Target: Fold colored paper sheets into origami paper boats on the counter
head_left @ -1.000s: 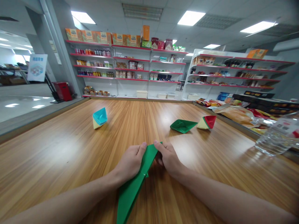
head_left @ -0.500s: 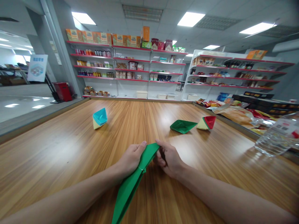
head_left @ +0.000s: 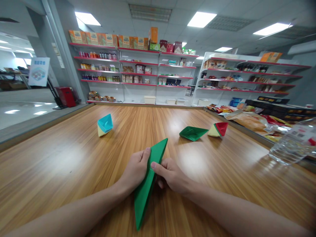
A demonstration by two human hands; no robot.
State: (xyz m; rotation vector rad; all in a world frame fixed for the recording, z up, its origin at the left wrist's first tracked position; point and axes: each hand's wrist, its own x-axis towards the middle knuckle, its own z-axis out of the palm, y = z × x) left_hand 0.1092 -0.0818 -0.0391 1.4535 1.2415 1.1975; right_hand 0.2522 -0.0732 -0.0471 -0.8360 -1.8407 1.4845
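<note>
A long, narrow folded piece of green paper (head_left: 150, 177) stands on edge over the wooden table (head_left: 74, 154), its far tip pointing up and away. My left hand (head_left: 137, 171) grips its left side with the fingers curled over the fold. My right hand (head_left: 170, 176) pinches its right side with the thumb on the paper. Both hands hold it near the middle of its length.
A teal and yellow paper boat (head_left: 105, 125) sits at the far left. A green paper boat (head_left: 193, 133) and a red and yellow one (head_left: 218, 129) lie at the far right. A clear plastic bottle (head_left: 293, 144) lies at the right edge beside snack packets (head_left: 249, 120). Shop shelves (head_left: 138, 72) stand behind.
The green paper has been folded narrower and turned more upright, its far tip now raised. Both hands slid back along it toward me and closed on its middle.
</note>
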